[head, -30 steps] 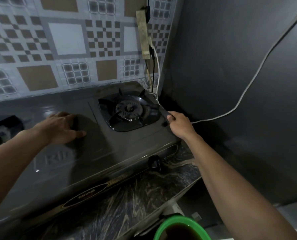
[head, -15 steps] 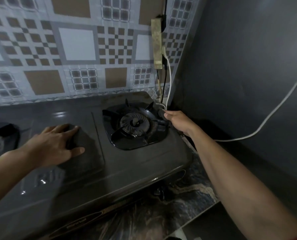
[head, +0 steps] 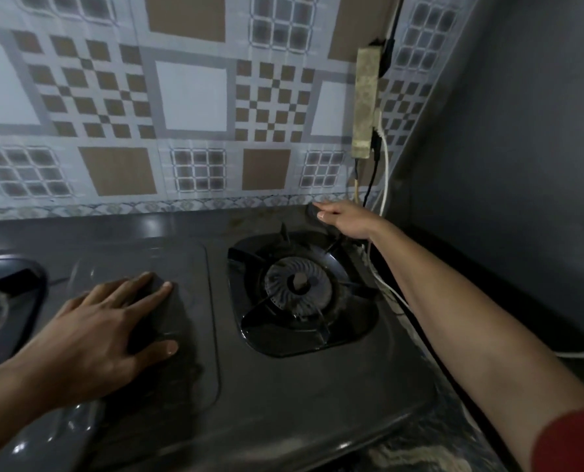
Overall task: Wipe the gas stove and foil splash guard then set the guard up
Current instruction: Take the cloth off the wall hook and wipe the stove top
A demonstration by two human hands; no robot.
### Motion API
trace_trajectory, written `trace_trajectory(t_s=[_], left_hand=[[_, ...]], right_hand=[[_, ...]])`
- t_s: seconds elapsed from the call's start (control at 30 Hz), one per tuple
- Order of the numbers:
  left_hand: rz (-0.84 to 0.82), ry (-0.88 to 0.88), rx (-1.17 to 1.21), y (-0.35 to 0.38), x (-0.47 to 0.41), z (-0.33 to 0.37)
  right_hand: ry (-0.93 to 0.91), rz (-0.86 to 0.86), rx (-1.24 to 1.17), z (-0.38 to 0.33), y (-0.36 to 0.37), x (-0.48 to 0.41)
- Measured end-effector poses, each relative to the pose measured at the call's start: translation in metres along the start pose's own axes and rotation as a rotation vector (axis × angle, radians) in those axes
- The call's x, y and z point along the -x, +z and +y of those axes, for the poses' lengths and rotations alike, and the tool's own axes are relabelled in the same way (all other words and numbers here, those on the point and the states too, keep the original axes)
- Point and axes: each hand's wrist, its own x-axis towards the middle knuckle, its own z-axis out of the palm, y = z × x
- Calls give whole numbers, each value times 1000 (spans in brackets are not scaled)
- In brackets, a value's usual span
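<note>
Both hands were on the gas stove (head: 283,386), the left hand (head: 106,332) flat with fingers spread mid-top, the right hand (head: 346,219) pinching something dark at the back right corner; the stove looked rigid, heavy, slick.

patterned tile wall (head: 188,97), grey side wall (head: 522,131)
</note>
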Motion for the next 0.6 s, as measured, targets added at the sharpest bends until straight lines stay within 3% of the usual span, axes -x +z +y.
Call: trace_trajectory(t_s=[0.23, 0.33, 0.6], left_hand=[[-49, 17, 19, -14, 1, 6], [-96, 23, 145, -34, -1, -5], [-159, -55, 81, -50, 4, -7]], right_hand=[[28, -94, 309, -9, -2, -29], [90, -56, 310, -15, 6, -35], [264, -25, 451, -86, 33, -43]])
